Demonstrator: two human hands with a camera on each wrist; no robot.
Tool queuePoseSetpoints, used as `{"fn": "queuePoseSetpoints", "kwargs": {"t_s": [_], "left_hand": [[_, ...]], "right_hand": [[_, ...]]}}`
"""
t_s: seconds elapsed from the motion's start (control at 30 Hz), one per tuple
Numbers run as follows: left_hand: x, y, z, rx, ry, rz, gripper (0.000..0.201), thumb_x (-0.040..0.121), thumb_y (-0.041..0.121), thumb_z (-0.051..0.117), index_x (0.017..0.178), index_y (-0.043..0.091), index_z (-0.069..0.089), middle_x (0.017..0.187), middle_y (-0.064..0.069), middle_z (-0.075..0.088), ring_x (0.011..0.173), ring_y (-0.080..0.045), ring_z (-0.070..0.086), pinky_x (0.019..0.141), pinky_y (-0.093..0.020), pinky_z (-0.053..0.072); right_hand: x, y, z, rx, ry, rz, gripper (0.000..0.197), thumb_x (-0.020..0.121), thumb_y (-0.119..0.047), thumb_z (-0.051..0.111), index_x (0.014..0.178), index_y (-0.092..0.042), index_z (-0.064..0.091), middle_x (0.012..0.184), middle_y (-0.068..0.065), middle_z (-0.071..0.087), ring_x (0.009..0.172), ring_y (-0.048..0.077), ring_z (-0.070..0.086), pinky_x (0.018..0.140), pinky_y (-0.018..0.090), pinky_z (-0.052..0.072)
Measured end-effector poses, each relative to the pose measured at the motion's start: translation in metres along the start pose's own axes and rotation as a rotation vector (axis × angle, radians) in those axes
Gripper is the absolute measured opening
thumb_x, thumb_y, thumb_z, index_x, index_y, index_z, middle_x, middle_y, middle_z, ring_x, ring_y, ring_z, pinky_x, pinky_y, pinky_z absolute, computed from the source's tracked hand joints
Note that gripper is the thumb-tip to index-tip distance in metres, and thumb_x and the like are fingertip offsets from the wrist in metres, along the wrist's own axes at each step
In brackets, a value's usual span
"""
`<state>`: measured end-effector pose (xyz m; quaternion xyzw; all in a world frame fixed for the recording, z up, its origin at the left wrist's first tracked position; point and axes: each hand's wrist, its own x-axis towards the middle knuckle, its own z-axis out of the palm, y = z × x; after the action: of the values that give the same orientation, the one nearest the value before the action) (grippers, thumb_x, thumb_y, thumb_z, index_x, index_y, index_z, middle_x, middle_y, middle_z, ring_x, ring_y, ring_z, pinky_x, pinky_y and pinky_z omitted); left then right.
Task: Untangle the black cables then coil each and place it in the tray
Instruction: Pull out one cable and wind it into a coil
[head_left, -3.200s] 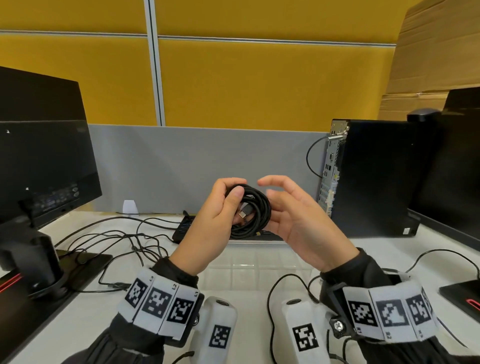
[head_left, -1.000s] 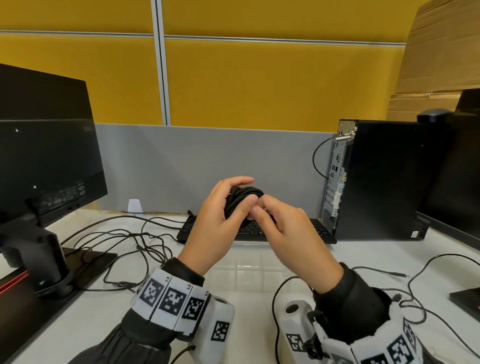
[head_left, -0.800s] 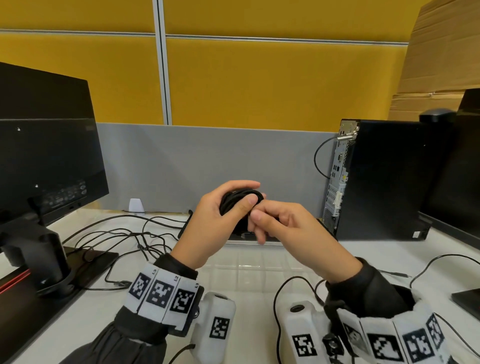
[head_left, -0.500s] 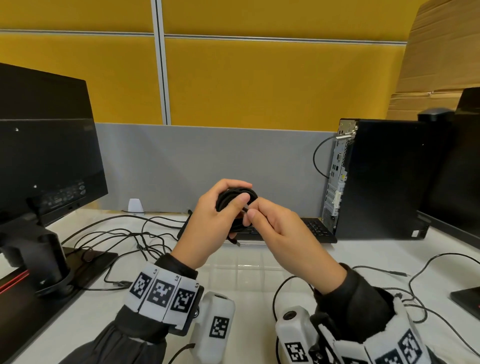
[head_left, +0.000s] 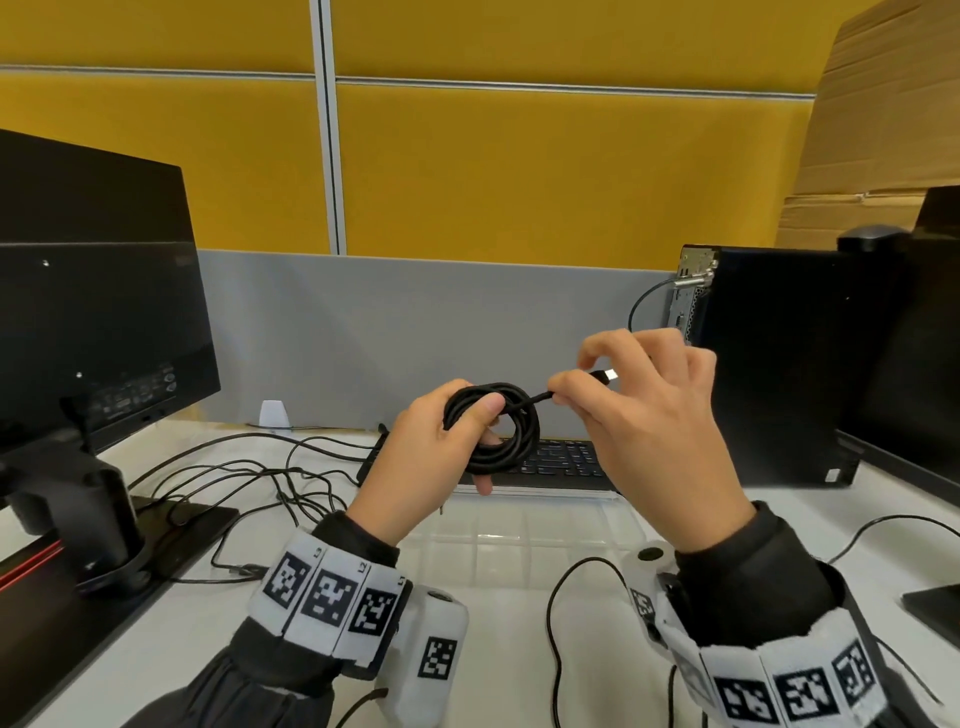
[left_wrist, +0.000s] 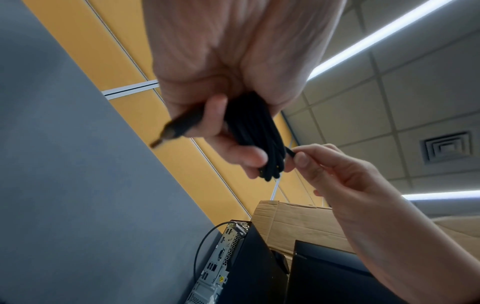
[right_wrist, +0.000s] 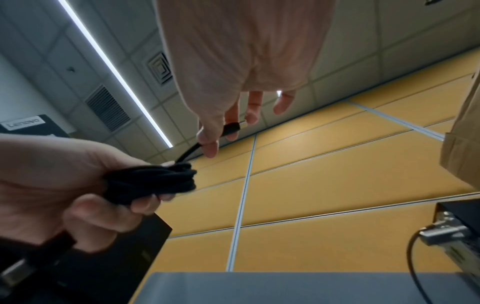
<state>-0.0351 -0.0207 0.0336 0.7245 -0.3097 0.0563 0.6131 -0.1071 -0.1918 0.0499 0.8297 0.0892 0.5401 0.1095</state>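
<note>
A coiled black cable (head_left: 511, 434) hangs in the air above a clear plastic tray (head_left: 524, 535) on the white desk. My left hand (head_left: 441, 447) grips the coil (left_wrist: 255, 131), thumb over its loops; one plug end (left_wrist: 176, 129) sticks out below the fingers. My right hand (head_left: 639, 415) pinches the cable's other end just behind its metal-tipped plug (head_left: 605, 374), pulled out to the right of the coil (right_wrist: 153, 183). In the right wrist view thumb and forefinger hold that plug (right_wrist: 231, 128).
A tangle of black cables (head_left: 249, 478) lies on the desk at the left beside a monitor (head_left: 93, 312) on its stand. A keyboard (head_left: 561, 460) sits behind the tray, a black PC tower (head_left: 769, 364) at the right. More cable (head_left: 558, 623) trails near my right wrist.
My right hand has drawn the plug end out of the coil and moved it up and to the right. The coil, bunched between both hands before, now faces me as a ring.
</note>
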Motion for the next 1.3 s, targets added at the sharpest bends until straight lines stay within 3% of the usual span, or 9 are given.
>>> {"fn": "queuePoseSetpoints", "kwargs": {"t_s": [0.2, 0.4, 0.53, 0.63, 0.73, 0.83, 1.03, 1.13, 1.3], "left_hand": [[0.004, -0.008, -0.002, 0.077, 0.093, -0.004, 0.026, 0.095, 0.034, 0.047, 0.089, 0.013, 0.061, 0.079, -0.003, 0.066, 0.04, -0.019, 0.056, 0.045, -0.016, 0.037], [0.004, -0.006, -0.003, 0.117, 0.107, 0.049, 0.026, 0.095, 0.034, 0.047, 0.084, 0.014, 0.059, 0.075, -0.005, 0.062, 0.039, -0.014, 0.052, 0.039, -0.015, 0.034], [-0.001, 0.006, -0.004, 0.026, 0.017, 0.097, 0.025, 0.096, 0.029, 0.046, 0.075, 0.019, 0.055, 0.063, 0.006, 0.053, 0.041, -0.008, 0.047, 0.041, -0.017, 0.036], [-0.006, 0.015, 0.002, -0.089, 0.0, 0.101, 0.026, 0.096, 0.03, 0.045, 0.077, 0.015, 0.056, 0.061, 0.007, 0.047, 0.047, -0.005, 0.046, 0.044, -0.018, 0.038], [-0.011, 0.021, 0.013, -0.187, 0.011, 0.106, 0.03, 0.094, 0.036, 0.043, 0.076, 0.015, 0.054, 0.056, 0.011, 0.046, 0.046, -0.004, 0.045, 0.043, -0.019, 0.037], [-0.012, 0.022, 0.02, -0.233, 0.035, 0.142, 0.03, 0.086, 0.045, 0.042, 0.074, 0.02, 0.054, 0.053, 0.01, 0.046, 0.045, -0.007, 0.045, 0.042, -0.021, 0.039], [-0.011, 0.017, 0.022, -0.145, 0.09, 0.276, 0.028, 0.087, 0.042, 0.04, 0.082, 0.019, 0.056, 0.061, 0.018, 0.055, 0.057, 0.001, 0.051, 0.051, -0.016, 0.041], [-0.009, 0.011, 0.024, -0.115, 0.093, 0.287, 0.026, 0.087, 0.043, 0.039, 0.083, 0.022, 0.054, 0.065, 0.019, 0.056, 0.062, 0.004, 0.05, 0.06, -0.013, 0.041], [-0.002, -0.012, 0.004, 0.262, 0.008, 0.126, 0.04, 0.085, 0.065, 0.026, 0.089, 0.034, 0.051, 0.076, 0.007, 0.058, 0.074, -0.01, 0.056, 0.065, -0.026, 0.043]], "right_hand": [[0.0, -0.008, 0.0, 0.067, -0.073, -0.042, 0.021, 0.075, 0.001, 0.072, 0.084, -0.017, 0.064, 0.079, 0.003, 0.044, 0.076, 0.018, 0.03, 0.066, 0.03, 0.016], [0.004, -0.01, -0.007, 0.111, -0.053, -0.062, 0.012, 0.085, -0.008, 0.056, 0.085, -0.015, 0.065, 0.078, 0.003, 0.042, 0.074, 0.018, 0.031, 0.06, 0.033, 0.025], [0.003, 0.0, 0.001, 0.241, 0.036, 0.066, 0.019, 0.092, -0.015, 0.048, 0.093, -0.009, 0.066, 0.076, 0.004, 0.04, 0.072, 0.02, 0.038, 0.056, 0.037, 0.035], [0.001, 0.003, 0.012, 0.468, 0.059, 0.189, 0.031, 0.094, -0.025, 0.043, 0.102, -0.007, 0.067, 0.077, -0.001, 0.043, 0.073, 0.009, 0.039, 0.065, 0.017, 0.036], [0.0, -0.006, 0.016, 0.725, 0.035, 0.326, 0.022, 0.095, -0.019, 0.049, 0.103, -0.014, 0.069, 0.077, -0.006, 0.055, 0.073, 0.003, 0.053, 0.066, 0.009, 0.042], [0.002, -0.017, 0.012, 1.029, -0.088, 0.489, 0.026, 0.096, -0.008, 0.048, 0.1, -0.024, 0.068, 0.09, -0.005, 0.071, 0.083, 0.006, 0.066, 0.071, 0.013, 0.051], [0.009, -0.021, -0.008, 1.579, -0.326, 0.675, 0.036, 0.099, -0.003, 0.033, 0.106, -0.008, 0.068, 0.101, 0.01, 0.072, 0.097, 0.021, 0.067, 0.079, 0.024, 0.054], [0.009, -0.023, -0.01, 1.536, -0.304, 0.665, 0.028, 0.097, -0.02, 0.044, 0.107, -0.009, 0.067, 0.101, 0.008, 0.072, 0.096, 0.018, 0.067, 0.083, 0.027, 0.055], [0.005, -0.03, 0.014, 1.438, -0.225, 0.699, 0.024, 0.091, -0.012, 0.056, 0.114, -0.008, 0.062, 0.099, 0.006, 0.072, 0.09, 0.014, 0.069, 0.083, 0.03, 0.055]]}}
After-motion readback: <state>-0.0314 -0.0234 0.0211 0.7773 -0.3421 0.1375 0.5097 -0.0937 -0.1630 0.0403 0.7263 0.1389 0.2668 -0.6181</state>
